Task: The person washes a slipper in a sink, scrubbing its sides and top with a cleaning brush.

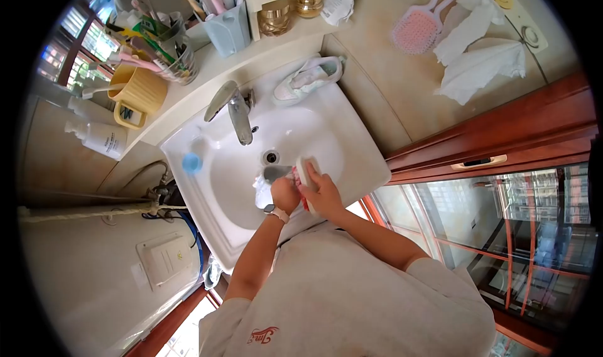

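The right hand (323, 194) grasps a white brush (303, 163) — the left hand (286, 196) is closed round a pale item (262, 195), inside the sink (232, 187).

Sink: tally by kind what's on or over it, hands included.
Left hand and right hand: 2
Brush: 1
Pale item in left hand, partly hidden: 1
Shoe beside faucet: 1
Faucet: 1
Blue round item: 1
Total: 7

My count: one sink (242, 231), centre; one faucet (239, 119); one shoe (308, 81), upper centre; one scrub brush (309, 187) in my right hand (323, 195); one part-hidden white item (262, 195) in my left hand (286, 195). Upper left: one yellow mug (139, 90). Top centre: two gold jars (274, 19) (309, 5). Upper right: one hairbrush (417, 30), two crumpled tissues (468, 27) (483, 71).
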The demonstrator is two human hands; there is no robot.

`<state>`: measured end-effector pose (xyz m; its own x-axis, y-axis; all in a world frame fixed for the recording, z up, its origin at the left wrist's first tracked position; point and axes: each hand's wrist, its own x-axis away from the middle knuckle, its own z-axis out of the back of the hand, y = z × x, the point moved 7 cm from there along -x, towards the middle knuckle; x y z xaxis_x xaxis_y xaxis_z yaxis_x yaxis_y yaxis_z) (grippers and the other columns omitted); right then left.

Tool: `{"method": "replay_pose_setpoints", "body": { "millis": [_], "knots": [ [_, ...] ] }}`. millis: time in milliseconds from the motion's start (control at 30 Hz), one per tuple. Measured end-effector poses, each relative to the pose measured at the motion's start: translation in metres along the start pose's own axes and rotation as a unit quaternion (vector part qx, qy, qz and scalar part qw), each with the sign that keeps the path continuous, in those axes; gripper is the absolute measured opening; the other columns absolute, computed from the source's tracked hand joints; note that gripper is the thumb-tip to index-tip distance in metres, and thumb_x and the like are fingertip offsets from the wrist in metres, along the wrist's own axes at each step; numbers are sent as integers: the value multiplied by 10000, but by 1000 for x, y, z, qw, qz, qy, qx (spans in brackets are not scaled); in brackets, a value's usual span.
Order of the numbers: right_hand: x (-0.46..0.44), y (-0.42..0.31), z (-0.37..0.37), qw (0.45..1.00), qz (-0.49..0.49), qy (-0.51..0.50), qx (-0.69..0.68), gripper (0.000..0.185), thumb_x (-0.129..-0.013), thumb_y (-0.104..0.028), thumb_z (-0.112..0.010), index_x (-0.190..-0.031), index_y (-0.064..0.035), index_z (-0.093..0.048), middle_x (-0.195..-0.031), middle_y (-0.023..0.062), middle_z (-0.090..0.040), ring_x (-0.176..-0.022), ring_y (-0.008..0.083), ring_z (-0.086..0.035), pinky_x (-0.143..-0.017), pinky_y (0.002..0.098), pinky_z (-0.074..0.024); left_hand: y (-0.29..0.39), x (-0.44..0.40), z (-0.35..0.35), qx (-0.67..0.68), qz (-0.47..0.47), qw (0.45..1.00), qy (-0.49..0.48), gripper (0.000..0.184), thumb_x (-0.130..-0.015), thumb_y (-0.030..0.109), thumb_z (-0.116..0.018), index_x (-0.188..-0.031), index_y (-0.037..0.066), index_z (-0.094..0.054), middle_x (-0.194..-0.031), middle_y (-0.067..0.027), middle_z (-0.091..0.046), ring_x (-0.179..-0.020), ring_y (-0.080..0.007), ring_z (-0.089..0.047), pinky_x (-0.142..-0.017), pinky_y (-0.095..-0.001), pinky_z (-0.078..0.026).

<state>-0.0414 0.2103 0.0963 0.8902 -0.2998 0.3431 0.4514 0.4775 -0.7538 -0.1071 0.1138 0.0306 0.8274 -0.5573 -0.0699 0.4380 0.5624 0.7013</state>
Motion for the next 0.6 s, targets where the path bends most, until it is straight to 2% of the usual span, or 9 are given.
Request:
{"method": "replay_pose_setpoints", "body": {
  "millis": [100,167,233,267,300,367,400,533,600],
  "knots": [
    [-40,32,11,981,-27,56,-185,596,-824,-182,-550,-1344,20,-339,-1258,201,-493,-1090,213,-526,-952,312,-367,7,3,0,-25,37,999,-30,207,-670,227,-674,-761,42,-652,-633,-181,-589,-615,-367,-568,-570,-439,-457],
    [-40,52,-2,958,-75,38,-273,591,-825,-185,-553,-1343,14,-348,-1302,202,-454,-1151,214,-485,-982,304,-336,24,6,14,-3,-5,999,42,188,-668,211,-670,-742,40,-652,-624,-182,-585,-611,-364,-569,-569,-439,-458],
    [-29,46,-14,989,69,70,-108,582,-832,-178,-542,-1345,12,-345,-1239,182,-511,-1031,179,-546,-905,279,-406,13,-1,15,8,23,997,67,191,-675,210,-666,-757,38,-652,-634,-180,-591,-625,-359,-575,-571,-432,-462],
    [-6,15,-5,999,26,8,-36,595,-836,-152,-535,-1365,2,-311,-1214,166,-532,-1003,170,-554,-897,271,-413,11,1,15,36,27,998,47,201,-682,223,-665,-777,46,-658,-646,-176,-597,-632,-357,-578,-570,-428,-464],
    [-15,25,-8,999,25,7,-38,595,-836,-152,-535,-1365,2,-311,-1214,166,-532,-1003,170,-554,-897,271,-413,9,3,14,63,29,997,26,211,-688,236,-665,-797,54,-664,-657,-173,-603,-639,-354,-582,-570,-424,-466],
    [-42,53,3,964,-36,82,-252,608,-808,-278,-552,-1354,-82,-369,-909,248,-609,-847,304,-611,-813,386,-452,18,7,6,-18,5,1000,-7,189,-696,217,-649,-817,74,-667,-677,-168,-610,-643,-355,-583,-572,-425,-467],
    [-41,59,8,959,-74,74,-262,595,-808,-269,-558,-1351,-101,-380,-947,264,-592,-881,321,-595,-836,376,-438,27,8,10,7,-3,1000,10,188,-692,212,-649,-821,77,-668,-683,-170,-611,-643,-357,-583,-571,-426,-467],
    [1,19,-10,991,94,83,-46,616,-813,-271,-557,-1372,-122,-346,-857,221,-588,-793,271,-595,-757,350,-463,11,0,18,36,24,999,6,201,-690,202,-659,-851,81,-666,-702,-179,-614,-648,-368,-581,-577,-425,-470],
    [-21,40,-10,983,82,123,-107,624,-809,-271,-565,-1376,-133,-343,-848,208,-578,-785,270,-584,-762,349,-459,12,6,17,82,54,995,4,212,-708,203,-658,-871,68,-658,-702,-181,-615,-653,-373,-585,-584,-421,-474]
  ]
}}
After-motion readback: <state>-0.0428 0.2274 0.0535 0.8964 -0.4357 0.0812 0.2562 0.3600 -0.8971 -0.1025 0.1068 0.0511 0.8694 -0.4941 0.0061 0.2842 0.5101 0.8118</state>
